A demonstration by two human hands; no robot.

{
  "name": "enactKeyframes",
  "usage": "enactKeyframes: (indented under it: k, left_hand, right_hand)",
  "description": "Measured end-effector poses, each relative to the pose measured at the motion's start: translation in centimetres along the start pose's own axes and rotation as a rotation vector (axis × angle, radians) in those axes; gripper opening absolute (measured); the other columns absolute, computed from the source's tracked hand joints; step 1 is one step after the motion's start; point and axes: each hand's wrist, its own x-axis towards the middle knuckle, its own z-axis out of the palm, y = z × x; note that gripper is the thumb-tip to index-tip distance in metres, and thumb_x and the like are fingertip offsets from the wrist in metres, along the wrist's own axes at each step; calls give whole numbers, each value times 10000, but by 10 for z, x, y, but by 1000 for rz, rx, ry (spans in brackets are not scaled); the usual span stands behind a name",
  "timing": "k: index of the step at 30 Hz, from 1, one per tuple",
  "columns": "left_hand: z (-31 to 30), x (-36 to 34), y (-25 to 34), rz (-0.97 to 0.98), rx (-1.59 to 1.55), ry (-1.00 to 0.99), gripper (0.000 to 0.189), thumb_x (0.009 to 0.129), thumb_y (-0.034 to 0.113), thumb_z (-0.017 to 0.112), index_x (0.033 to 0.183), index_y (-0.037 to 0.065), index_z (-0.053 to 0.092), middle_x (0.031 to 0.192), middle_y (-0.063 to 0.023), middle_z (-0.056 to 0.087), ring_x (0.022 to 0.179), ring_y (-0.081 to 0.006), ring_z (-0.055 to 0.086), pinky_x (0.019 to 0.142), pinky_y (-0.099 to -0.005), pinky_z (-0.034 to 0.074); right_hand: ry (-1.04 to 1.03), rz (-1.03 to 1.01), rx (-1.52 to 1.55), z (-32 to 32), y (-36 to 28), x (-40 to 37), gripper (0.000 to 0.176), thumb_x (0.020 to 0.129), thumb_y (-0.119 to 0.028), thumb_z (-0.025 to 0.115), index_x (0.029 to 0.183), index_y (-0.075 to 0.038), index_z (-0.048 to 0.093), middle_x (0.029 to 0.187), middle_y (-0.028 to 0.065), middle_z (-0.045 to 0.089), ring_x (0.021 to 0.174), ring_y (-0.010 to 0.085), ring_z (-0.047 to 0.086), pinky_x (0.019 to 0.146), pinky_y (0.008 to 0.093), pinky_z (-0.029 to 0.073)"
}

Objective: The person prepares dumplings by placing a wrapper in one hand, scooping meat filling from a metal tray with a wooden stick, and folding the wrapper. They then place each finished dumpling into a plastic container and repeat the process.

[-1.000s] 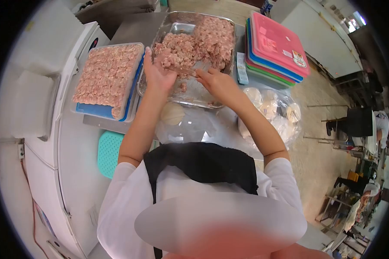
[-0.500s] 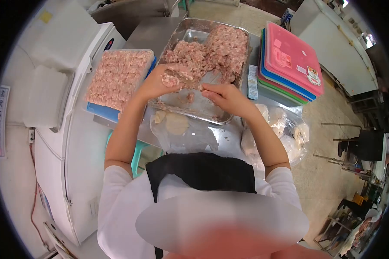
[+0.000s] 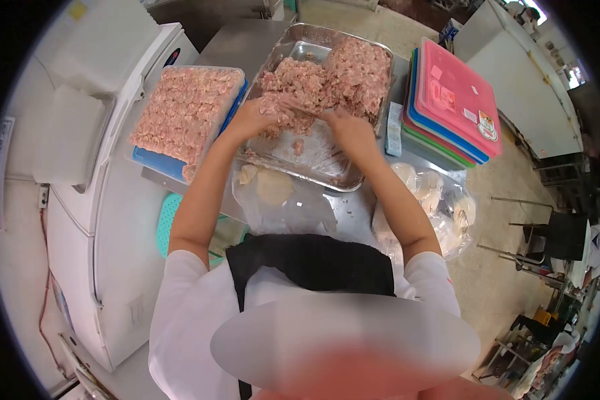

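Note:
A metal tray point(image 3: 317, 175) holds a large mass of ground meat point(image 3: 357, 73), with a small lump on its bare near floor. My left hand point(image 3: 259, 117) is at the tray's left side, curled against the meat. What lies in its fingers blends with the meat and I cannot make it out. Across the tray, my right hand point(image 3: 347, 130) is closed on one end of a thin flat stick point(image 3: 308, 110), whose other end reaches into the meat near my left fingers. Pale round dough wrappers point(image 3: 273, 187) lie in a plastic bag just before the tray.
On the left, a container point(image 3: 187, 110) full of rows of meat-topped pieces rests on a blue lid. Stacked coloured lids and boxes point(image 3: 453, 100) stand right, beside a paper strip point(image 3: 393, 130). Bagged pale rounds point(image 3: 440, 200) lie near my right forearm. A white freezer point(image 3: 107, 233) borders the left.
Both hands have moved slightly up and away from me, over the meat. The stick has gone from beside my left palm into the meat. The view has shifted a little.

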Motion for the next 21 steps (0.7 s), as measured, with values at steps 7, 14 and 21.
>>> enactKeyframes:
  k: [7,14,21]
  left_hand:
    - [-21,-43,50,265,45,67,397,760,201,756,1096,48,610,1035,-40,634,895,-130,570,815,-285,470]
    - [-25,-38,57,681,213,-97,430,749,202,755,1125,55,610,903,-75,652,847,-191,608,781,-323,478]
    - [-22,-23,16,85,-280,-278,525,772,212,762,1219,46,542,1093,-48,626,988,-149,575,847,-293,463]
  right_hand:
    - [-64,209,504,-70,-5,-23,281,904,-249,596,1073,-32,654,930,198,663,859,314,639,765,366,490]
    - [-86,27,571,-74,-58,-36,281,897,-210,642,1107,-25,651,920,153,676,833,213,636,763,304,484]
    - [111,149,80,-93,-101,-41,312,918,-235,598,1166,-46,614,1010,186,659,888,321,651,757,345,499]
